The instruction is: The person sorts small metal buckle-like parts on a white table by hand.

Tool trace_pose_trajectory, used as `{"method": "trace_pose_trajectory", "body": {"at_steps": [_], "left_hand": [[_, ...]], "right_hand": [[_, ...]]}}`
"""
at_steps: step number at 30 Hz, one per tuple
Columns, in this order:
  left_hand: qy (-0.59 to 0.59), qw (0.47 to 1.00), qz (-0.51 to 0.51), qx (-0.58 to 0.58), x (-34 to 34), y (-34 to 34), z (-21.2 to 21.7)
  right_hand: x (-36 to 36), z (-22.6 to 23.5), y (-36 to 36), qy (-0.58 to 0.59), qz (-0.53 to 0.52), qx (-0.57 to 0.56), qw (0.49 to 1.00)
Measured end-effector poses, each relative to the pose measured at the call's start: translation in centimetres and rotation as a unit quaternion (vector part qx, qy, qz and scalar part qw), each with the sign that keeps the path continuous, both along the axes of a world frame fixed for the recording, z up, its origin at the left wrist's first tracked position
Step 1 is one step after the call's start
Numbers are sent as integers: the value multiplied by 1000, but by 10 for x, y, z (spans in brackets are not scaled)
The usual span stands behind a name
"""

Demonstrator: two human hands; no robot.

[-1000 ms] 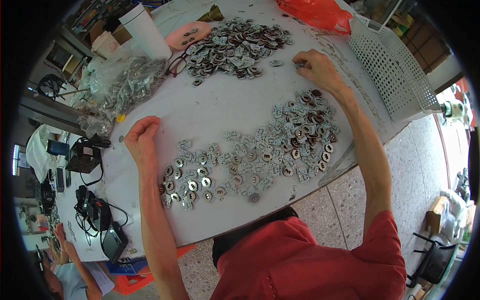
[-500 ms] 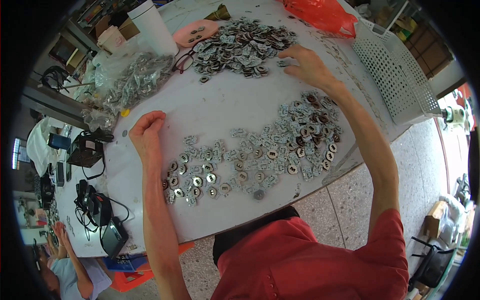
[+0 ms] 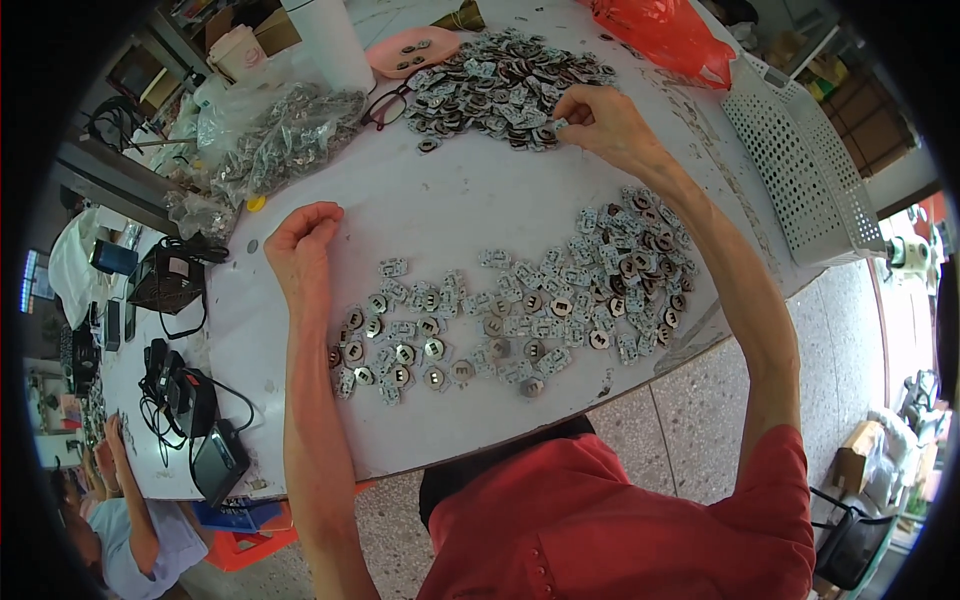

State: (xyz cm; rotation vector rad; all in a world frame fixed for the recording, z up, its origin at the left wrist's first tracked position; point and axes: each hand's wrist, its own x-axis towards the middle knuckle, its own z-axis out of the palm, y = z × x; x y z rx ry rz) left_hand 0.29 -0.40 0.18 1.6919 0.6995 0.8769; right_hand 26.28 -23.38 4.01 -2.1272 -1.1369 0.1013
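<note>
My right hand (image 3: pixel 604 124) is at the right edge of a large heap of small metal parts (image 3: pixel 495 85), silvery plates with dark round pieces. Its thumb and fingers pinch one small metal part (image 3: pixel 560 125), mostly hidden by the fingertips. My left hand (image 3: pixel 303 250) is curled closed above the white table (image 3: pixel 400 205), with anything inside it hidden. Right of the left forearm, a loose spread of similar parts (image 3: pixel 530 300) runs across the near table. It piles thicker at its right end, and several pieces show a round metal face with dark slots.
Glasses (image 3: pixel 387 108), a pink dish (image 3: pixel 400 62) and a white bottle (image 3: pixel 330 45) stand beyond the left hand, near bagged parts (image 3: pixel 285 140). A perforated basket (image 3: pixel 800 165) and red plastic bag (image 3: pixel 670 38) are at right. Black adapters (image 3: pixel 200 410) lie left; another person (image 3: pixel 140 530) sits there.
My right hand's fingers have closed from a looser, more open shape into a pinch at the heap's edge. My left hand stays curled; the whole view has shifted slightly.
</note>
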Motion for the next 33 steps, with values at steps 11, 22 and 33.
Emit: {"method": "trace_pose_trajectory", "body": {"at_steps": [11,22,33], "left_hand": [[-1,1000,0,2,0,-2,3],[-12,1000,-3,0,1,-1,1],[-14,1000,-4,-1,-1,2,-2]], "right_hand": [[0,-15,7,-71,-2,-37,997],[-15,-20,-2,-181,111,27,977],[-22,-21,-9,-134,91,1,987]]}}
